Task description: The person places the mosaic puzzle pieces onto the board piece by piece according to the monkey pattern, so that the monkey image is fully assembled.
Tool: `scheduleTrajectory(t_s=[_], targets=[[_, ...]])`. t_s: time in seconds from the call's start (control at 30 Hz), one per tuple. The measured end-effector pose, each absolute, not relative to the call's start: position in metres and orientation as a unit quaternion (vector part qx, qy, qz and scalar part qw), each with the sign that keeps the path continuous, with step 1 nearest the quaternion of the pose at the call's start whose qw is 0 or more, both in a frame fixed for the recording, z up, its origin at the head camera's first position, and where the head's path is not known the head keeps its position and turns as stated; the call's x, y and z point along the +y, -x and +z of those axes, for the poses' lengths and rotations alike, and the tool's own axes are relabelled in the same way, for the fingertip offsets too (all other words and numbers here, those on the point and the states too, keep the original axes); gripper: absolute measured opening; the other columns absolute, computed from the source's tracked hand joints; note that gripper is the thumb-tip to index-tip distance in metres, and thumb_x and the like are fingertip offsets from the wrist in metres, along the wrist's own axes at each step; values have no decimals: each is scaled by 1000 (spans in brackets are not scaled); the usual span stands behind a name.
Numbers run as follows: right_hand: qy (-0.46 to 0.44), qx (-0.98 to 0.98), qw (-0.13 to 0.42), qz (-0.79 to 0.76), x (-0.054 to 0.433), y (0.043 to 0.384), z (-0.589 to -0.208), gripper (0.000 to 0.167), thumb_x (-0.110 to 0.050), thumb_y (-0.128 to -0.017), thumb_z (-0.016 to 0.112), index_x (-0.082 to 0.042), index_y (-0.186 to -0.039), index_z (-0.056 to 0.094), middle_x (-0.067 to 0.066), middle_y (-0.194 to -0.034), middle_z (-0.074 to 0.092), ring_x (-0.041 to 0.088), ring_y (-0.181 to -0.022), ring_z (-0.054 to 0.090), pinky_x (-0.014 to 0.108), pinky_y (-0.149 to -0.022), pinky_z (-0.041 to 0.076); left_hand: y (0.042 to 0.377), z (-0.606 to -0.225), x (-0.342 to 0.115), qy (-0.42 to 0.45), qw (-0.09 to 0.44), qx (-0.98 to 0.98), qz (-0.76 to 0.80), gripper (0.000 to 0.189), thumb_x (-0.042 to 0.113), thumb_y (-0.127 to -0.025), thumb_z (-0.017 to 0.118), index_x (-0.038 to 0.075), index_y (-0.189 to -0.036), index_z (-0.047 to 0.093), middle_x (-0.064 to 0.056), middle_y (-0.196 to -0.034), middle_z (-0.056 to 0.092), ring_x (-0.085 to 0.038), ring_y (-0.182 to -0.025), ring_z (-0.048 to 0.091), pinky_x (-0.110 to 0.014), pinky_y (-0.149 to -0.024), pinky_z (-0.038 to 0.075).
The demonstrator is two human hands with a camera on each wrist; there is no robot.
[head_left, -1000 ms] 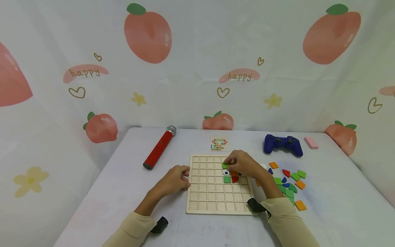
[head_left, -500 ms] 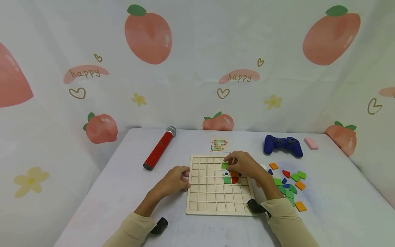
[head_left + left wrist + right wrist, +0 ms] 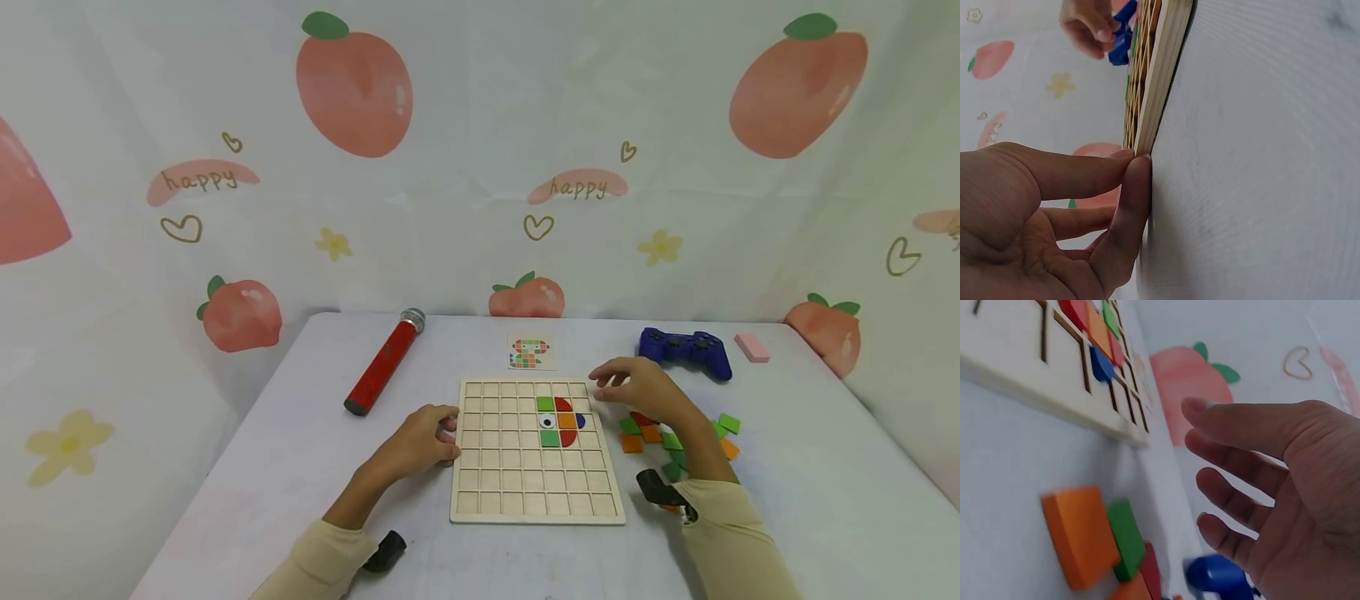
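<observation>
My right hand [image 3: 647,390] has moved off the board [image 3: 512,439], relaxed, seemingly empty; my left hand [image 3: 416,437] pinches it: hold steady.

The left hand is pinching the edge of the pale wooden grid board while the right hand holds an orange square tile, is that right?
Not quite: the right hand holds nothing, as the right wrist view shows. The left hand does pinch the edge of the pale wooden grid board.
</observation>
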State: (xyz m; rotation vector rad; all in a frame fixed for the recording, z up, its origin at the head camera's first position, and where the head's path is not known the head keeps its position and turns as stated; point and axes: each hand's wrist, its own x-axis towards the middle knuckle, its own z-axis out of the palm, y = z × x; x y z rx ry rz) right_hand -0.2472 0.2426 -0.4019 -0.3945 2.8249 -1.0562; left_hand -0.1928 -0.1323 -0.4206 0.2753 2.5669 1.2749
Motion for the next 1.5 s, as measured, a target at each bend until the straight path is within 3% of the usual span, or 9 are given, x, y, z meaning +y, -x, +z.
scheduleTrajectory(t_s=[0.13,0.37,0.6,1.07,1.5], targets=[[100,931,55,-347,261,243,-398,36,-23,-96,78,-6,-127,76,11,-113,73,27,-102,63,34,-78,56,192,-420,-132,-97,129,883,440,60,-5,-87,79,-10,-143,58,-10,-112,62,-17,-92,64,-29,-72,63],[61,934,74,-345,294,232,-395,44,-26,-95,79,-3,-133,71,15,-117,71,23,-93,69,40,-81,61,193,-421,-131,-104,130,883,439,59,-5,-87,79,-10,-142,58,-10,-111,61,-18,-93,64,-29,-72,63],[44,943,74,-320,326,221,-393,48,-27,-94,79,-1,-134,70,19,-121,71,33,-106,64,44,-85,62,194,-423,-131,-101,134,884,436,60,-5,-88,78,-10,-144,57,-10,-112,62,-18,-92,64,-29,-73,63],[-24,933,109,-342,385,205,-405,65,-34,-95,79,2,-145,59,30,-135,63,45,-119,60,63,-93,53,194,-426,-133,-96,129,887,433,59,-5,-87,78,-10,-143,58,-9,-111,62,-18,-92,65,-29,-73,63],[-58,928,128,-345,410,197,-412,63,-25,-93,79,4,-145,57,31,-135,62,47,-120,58,61,-93,53,193,-423,-133,-95,131,886,435,58,-5,-88,78,-10,-142,58,-10,-113,63,-18,-93,64,-28,-73,63]])
